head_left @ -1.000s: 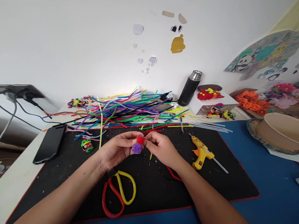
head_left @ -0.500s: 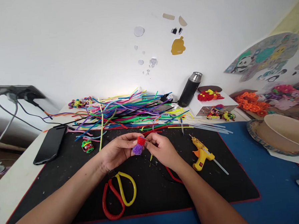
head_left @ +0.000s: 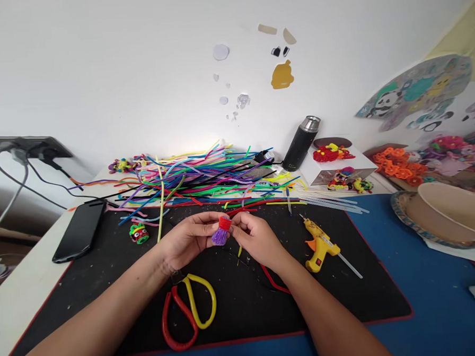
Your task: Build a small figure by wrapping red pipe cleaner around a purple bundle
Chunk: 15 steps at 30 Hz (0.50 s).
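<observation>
Red-and-purple bundle [head_left: 221, 233] is partly hidden by fingers [head_left: 207, 229].

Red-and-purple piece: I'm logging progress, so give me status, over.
Left hand and right hand pinching red-and-purple piece. Red band up, purple end flared downward. Scissors and glue gun on mat, not touching piece.

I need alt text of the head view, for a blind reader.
Two hands hold a small purple tuft banded in red above a black mat. Scissors, a yellow glue gun and colourful pipe cleaners lie around them.
</observation>
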Available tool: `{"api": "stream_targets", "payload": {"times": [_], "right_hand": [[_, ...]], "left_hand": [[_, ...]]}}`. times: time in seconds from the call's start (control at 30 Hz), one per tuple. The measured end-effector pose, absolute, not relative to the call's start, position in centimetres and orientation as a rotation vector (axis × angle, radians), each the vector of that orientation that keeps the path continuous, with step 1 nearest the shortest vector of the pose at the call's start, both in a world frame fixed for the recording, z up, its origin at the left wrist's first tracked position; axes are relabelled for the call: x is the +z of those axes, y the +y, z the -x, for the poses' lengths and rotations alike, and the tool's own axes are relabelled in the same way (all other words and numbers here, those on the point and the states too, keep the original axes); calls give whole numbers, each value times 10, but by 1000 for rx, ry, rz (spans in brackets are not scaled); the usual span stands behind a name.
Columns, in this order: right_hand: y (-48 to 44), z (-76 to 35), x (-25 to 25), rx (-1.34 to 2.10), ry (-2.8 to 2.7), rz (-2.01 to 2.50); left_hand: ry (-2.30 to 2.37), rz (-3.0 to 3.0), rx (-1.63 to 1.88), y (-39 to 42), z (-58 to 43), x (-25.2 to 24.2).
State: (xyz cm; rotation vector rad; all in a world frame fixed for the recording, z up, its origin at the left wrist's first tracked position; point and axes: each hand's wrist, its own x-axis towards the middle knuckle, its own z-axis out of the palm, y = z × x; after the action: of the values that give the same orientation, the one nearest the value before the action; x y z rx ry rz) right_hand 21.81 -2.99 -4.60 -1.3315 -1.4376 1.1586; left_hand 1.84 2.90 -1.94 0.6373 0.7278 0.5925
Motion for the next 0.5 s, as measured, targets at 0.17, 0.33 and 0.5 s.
{"api": "stream_targets", "payload": {"times": [0.17,0.33,0.5], "right_hand": [[-29,-219,-49,1153,-1448,1325],[-29,-220,-49,1145,-1461,1353],[-28,-221,-51,1167,-1441,1354]], "left_hand": [[771,-639,604,29,-19,-20],[763,-654,585,31,-17,-24],[772,-648,591,32,-18,-25]]}}
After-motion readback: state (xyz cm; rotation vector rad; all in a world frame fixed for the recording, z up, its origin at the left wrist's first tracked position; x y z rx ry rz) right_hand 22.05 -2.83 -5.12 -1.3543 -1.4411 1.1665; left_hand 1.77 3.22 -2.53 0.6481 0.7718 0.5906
